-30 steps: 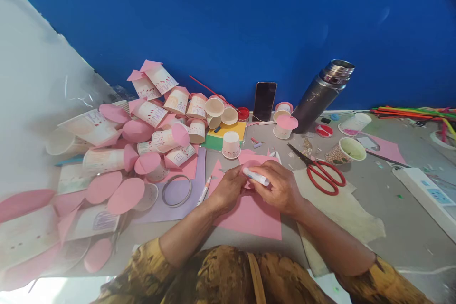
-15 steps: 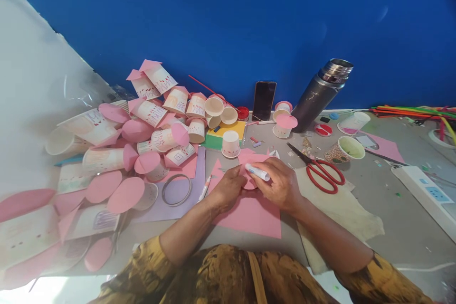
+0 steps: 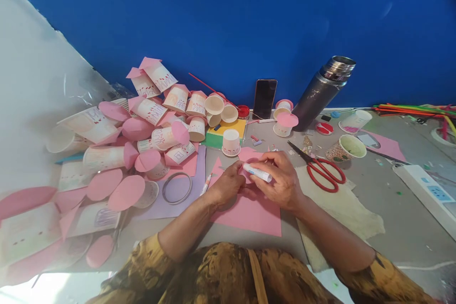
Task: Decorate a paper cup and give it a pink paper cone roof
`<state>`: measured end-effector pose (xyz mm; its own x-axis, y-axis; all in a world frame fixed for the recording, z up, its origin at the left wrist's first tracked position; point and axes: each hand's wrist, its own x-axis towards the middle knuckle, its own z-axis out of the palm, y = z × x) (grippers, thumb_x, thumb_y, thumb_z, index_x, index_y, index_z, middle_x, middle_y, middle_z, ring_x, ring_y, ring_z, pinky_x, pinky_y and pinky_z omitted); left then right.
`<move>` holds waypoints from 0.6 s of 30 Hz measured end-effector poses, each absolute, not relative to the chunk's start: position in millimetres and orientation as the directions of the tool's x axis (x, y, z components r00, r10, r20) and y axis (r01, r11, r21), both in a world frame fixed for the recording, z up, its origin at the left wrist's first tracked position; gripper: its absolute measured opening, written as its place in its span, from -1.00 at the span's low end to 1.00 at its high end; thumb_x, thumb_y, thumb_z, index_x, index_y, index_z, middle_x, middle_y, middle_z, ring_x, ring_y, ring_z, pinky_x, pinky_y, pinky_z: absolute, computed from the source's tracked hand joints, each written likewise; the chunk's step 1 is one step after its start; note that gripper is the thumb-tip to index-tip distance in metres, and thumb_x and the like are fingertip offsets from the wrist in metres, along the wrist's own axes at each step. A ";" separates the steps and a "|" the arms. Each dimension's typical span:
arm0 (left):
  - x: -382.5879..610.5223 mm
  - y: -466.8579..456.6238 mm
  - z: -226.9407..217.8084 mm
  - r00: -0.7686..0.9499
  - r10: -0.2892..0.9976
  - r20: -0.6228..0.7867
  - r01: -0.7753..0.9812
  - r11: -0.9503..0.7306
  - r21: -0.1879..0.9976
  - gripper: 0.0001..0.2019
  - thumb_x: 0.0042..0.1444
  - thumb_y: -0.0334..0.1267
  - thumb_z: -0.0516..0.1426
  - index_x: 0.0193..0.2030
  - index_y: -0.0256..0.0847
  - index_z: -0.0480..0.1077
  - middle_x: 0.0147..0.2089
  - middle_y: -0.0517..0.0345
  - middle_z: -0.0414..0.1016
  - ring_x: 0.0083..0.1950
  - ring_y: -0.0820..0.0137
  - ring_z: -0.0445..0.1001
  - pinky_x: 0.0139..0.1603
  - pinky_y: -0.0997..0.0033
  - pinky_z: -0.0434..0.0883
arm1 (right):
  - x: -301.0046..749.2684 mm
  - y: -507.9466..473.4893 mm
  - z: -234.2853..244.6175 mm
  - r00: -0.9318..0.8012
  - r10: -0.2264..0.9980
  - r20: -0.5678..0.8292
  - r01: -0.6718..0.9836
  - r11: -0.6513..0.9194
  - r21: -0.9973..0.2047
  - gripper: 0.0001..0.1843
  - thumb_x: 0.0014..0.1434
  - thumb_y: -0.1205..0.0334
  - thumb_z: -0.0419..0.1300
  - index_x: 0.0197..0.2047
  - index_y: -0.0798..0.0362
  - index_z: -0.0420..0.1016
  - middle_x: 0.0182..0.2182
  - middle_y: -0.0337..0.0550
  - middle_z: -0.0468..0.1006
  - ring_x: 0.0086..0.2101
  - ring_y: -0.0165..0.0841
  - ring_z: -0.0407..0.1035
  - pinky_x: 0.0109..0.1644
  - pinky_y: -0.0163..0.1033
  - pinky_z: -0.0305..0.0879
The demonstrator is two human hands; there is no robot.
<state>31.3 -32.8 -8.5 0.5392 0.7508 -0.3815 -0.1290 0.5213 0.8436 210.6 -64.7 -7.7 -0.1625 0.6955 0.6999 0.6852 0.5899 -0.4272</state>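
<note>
on my feed, a pink sheet lies nearest; over it i see the left hand pinching a pink paper piece and the right hand with fingers clasped around a white tube. beyond stand an upturned cup, then a dark phone.

Left of the left hand lie a ring and, farther out, cups; right of the right hand, scissors, then a power strip; beyond both, a phone.

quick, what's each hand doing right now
Left hand: closed, pinching a pink paper piece.
Right hand: closed, holding a white tube.
</note>
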 end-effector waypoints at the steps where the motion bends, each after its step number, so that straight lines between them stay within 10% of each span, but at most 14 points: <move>1: 29.8 -31.7 -8.5 0.540 0.752 -0.377 -0.088 0.496 0.864 -0.57 -0.15 -0.47 0.11 -0.05 -0.23 0.42 -0.32 0.17 0.56 -0.37 0.36 0.58 -0.30 0.29 0.61 | 211.7 -63.6 -5.8 -0.161 0.691 0.705 0.673 0.599 -0.434 -0.80 0.28 0.28 0.35 -0.03 -0.06 0.70 -0.10 0.00 0.63 -0.11 -0.14 0.50 -0.08 -0.04 0.49; 7: 25.9 -28.4 -1.1 0.485 0.811 -0.328 0.213 0.254 0.944 -0.84 0.04 -0.38 0.10 -0.25 -0.26 0.49 -0.43 0.05 0.64 -0.41 0.30 0.64 -0.39 0.39 0.54 | 214.6 -57.5 -5.8 -0.227 0.699 0.678 0.605 0.647 -0.464 -0.83 0.28 0.30 0.34 -0.06 -0.04 0.67 -0.09 -0.05 0.72 -0.10 -0.14 0.55 0.06 0.06 0.48; 18: 28.4 -28.6 5.1 0.228 0.937 -0.265 0.246 0.208 0.947 -0.87 0.09 -0.20 0.12 -0.42 -0.18 0.37 -0.46 0.11 0.60 -0.39 0.30 0.59 -0.36 0.40 0.37 | 215.5 -59.3 -8.6 0.107 0.909 0.402 0.438 0.319 -0.840 -0.82 0.29 0.07 0.35 -0.13 -0.05 0.70 -0.11 -0.07 0.74 -0.09 -0.15 0.63 0.05 -0.05 0.55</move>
<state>28.4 -28.6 5.1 0.2278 0.9369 -0.2653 0.2459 0.2082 0.9467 215.5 -59.3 -8.6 0.1074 0.9095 0.4017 0.4378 0.3195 -0.8404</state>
